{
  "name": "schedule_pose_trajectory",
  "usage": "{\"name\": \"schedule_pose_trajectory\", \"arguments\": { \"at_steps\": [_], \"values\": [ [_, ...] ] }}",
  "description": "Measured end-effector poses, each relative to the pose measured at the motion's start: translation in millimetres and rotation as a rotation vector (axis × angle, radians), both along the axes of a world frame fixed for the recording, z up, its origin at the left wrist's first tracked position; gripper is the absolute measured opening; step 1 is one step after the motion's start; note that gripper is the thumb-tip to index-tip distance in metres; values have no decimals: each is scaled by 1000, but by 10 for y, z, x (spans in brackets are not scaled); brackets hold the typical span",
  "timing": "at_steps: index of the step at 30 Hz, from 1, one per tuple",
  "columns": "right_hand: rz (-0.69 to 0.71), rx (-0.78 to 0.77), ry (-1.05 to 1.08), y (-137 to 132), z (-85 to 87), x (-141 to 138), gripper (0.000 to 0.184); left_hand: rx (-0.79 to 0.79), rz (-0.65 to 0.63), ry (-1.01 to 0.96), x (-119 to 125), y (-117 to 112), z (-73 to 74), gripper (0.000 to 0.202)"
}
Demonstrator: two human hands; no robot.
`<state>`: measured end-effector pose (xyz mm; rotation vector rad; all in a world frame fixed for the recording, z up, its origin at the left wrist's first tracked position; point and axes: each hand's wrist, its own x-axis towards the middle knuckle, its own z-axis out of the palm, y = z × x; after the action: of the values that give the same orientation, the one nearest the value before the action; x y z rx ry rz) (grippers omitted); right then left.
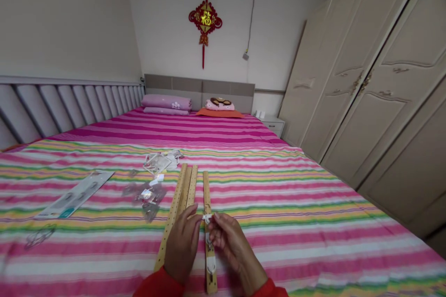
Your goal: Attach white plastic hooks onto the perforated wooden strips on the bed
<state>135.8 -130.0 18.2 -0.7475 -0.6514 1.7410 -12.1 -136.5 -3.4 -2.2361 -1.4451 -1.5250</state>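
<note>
Between my two hands is a small white tag-like piece [206, 217], pinched by the fingertips from both sides. My left hand [181, 243] is closed on its left end, my right hand [230, 241] on its right end. Directly beneath lies a narrow wooden strip [206, 188], pointing away from me. White pieces with small metal hooks or rings sit along it, one white piece [211, 264] near its close end. Left of my left hand, perforated wooden strips [173, 216] lie side by side, partly covered by that hand.
On the striped bedsheet [296, 222] at left are clear plastic bags [153, 197], packaging scraps [160, 162], a long blister card [76, 195] and a thin looped item [41, 235]. Folded bedding [166, 102] rests by the headboard [228, 90]. A wardrobe [348, 69] stands at right.
</note>
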Motion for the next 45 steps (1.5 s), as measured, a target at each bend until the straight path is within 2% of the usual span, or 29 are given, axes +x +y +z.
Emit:
{"name": "schedule_pose_trajectory", "arguments": {
  "at_steps": [3,7,10,14,17,20,23,25,27,32,35,39,45],
  "values": [
    [-23,-18,19,-4,17,-25,29,-32,-15,11,42,-16,-34,22],
    [-46,-50,16,12,27,-32,27,-36,-101,13,71,-25,-84,27],
    [-55,-16,47,21,50,-31,25,-18,-149,19,89,-25,-97,31],
    [-49,60,30,22,101,-14,23,-28,-154,-11,127,-74,-46,29],
    [-38,83,-44,27,120,13,26,-68,-137,-112,149,-123,34,22],
    [-57,124,-148,44,100,38,30,-173,-117,-331,149,-104,139,16],
    [-73,228,-286,64,60,46,31,-370,-141,-557,131,-12,234,23],
    [-96,296,-365,71,40,45,29,-474,-211,-587,120,44,269,26],
    [-107,329,-409,76,29,47,27,-507,-266,-565,119,64,279,25],
    [-86,243,-343,147,-15,115,32,-437,-264,-526,143,-39,266,17],
    [-130,165,-302,235,-85,167,34,-484,-295,-514,131,-56,287,15],
    [-145,101,-257,348,-167,168,31,-654,-229,-711,95,140,294,25],
    [-128,65,-221,523,-239,75,30,-868,-342,-830,163,549,174,36]
  ]
}}
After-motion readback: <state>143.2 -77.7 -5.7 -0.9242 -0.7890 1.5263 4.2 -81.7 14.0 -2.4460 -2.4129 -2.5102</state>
